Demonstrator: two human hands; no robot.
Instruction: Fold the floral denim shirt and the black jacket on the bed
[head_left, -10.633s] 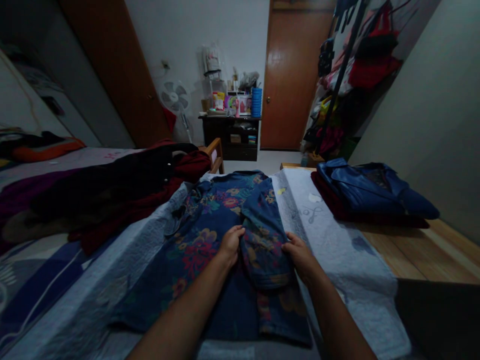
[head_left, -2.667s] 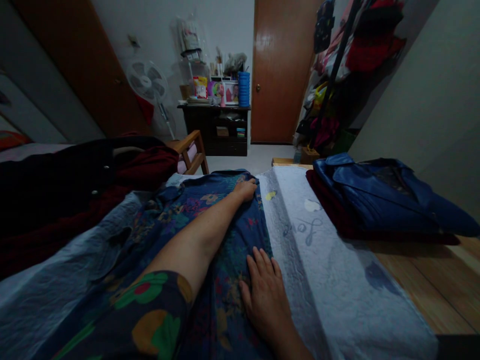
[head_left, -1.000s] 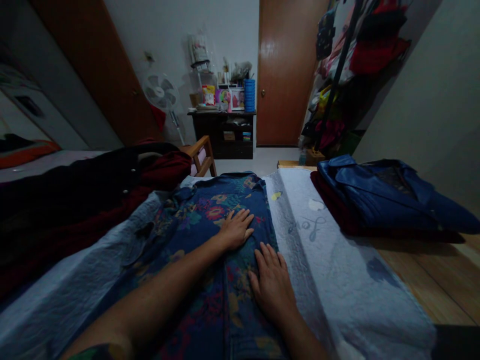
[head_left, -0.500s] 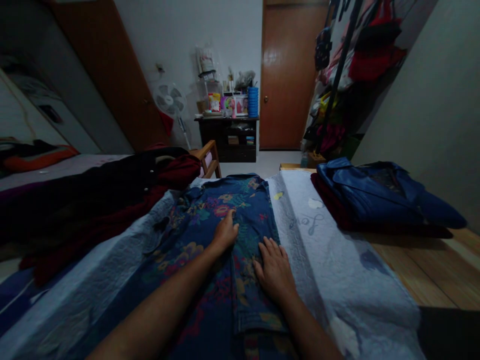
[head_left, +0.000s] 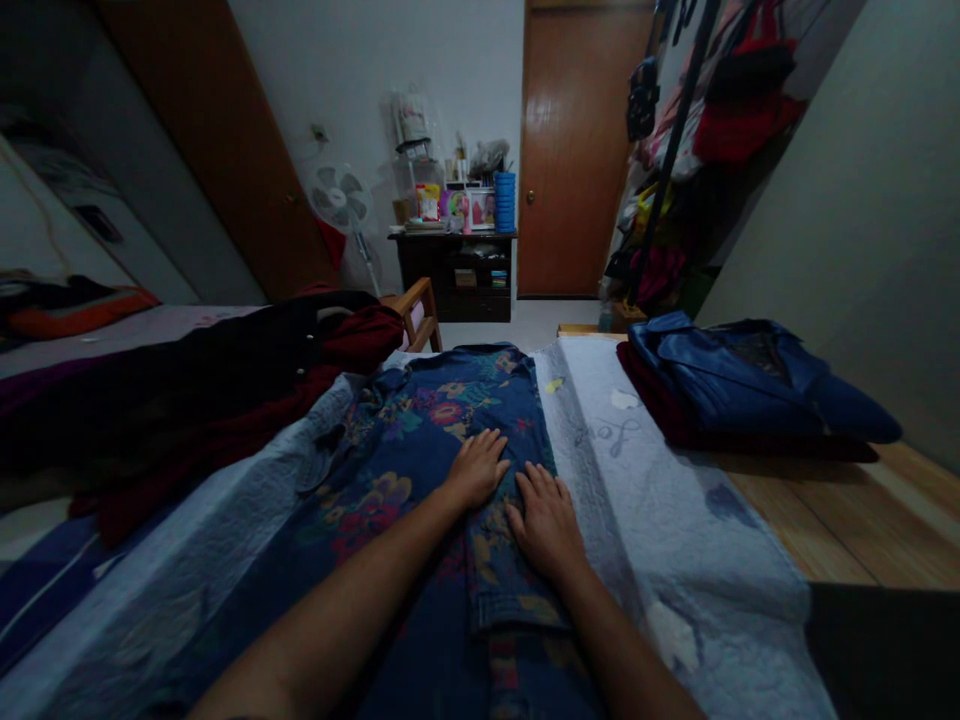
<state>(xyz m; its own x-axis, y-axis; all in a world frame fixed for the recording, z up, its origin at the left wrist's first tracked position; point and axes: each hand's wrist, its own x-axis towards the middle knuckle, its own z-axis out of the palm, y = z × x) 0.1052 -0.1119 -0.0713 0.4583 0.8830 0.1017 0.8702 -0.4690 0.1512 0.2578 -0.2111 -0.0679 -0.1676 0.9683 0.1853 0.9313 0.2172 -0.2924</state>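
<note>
A dark blue floral garment point(head_left: 382, 500), which looks like a denim jacket or shirt, lies spread on a pale bedspread. One sleeve is laid lengthwise along its right side, with the cuff toward me. My left hand point(head_left: 480, 468) rests flat on the garment at the sleeve's inner edge, fingers stretched out. Just to the right, my right hand point(head_left: 550, 520) lies flat on the sleeve, fingers slightly spread. Neither hand grasps the cloth. The garment's near end runs out of view beneath my forearms.
On the right, a folded blue denim garment point(head_left: 735, 390) sits atop dark red cloth point(head_left: 780, 448) by a wooden surface point(head_left: 840, 515). Dark clothes point(head_left: 225, 380) are heaped at left. The grey-white bedspread point(head_left: 652, 500) lies between. Beyond stand a fan point(head_left: 339, 197) and cabinet point(head_left: 476, 280).
My left hand has shifted right and its fingers have straightened to lie flat on the garment, closer to my right hand. My right hand stays on the sleeve. The view has shifted slightly.
</note>
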